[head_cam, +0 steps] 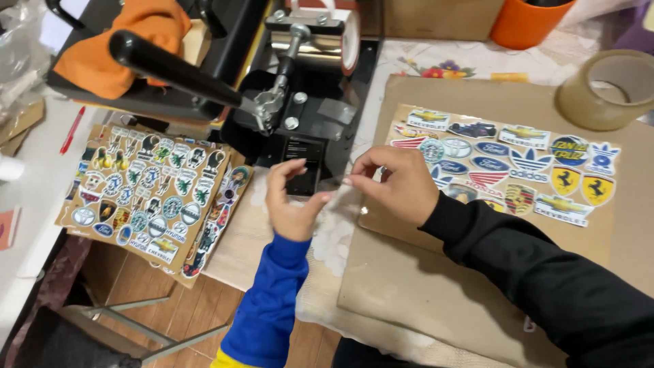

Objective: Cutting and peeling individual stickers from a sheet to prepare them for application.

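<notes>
We hold a small piece of clear film [334,182] between our two hands, just above the near edge of the black press base [306,129]. It is see-through and glossy, hard to make out except for a faint sheen, and it spans the gap between the fingertips. Our left hand [293,201], in a blue sleeve, has thumb and fingers pinched on the film's left end. Our right hand [395,184], in a black sleeve, pinches its right end with fingers closed together.

Just past the left hand's fingertips lies a small dark panel [303,167] on the press. Farther beyond, the press's black handle [177,68] runs off to the left, with an orange cloth [122,41] behind it.

Left of the left hand, near but apart, a stack of sticker sheets [146,194] lies tilted on the desk, its lower corner reaching over the desk edge. Right of the right hand, a brown cardboard sheet [436,272] carries another sticker sheet [507,163], which begins just beside the knuckles. Well beyond that, a roll of tape [606,88] stands on the cardboard's far corner, and an orange cup [528,24] sits farther back.

Bare cardboard lies open under and near the right forearm; below the left forearm the desk ends and wooden floor [184,307] shows.
</notes>
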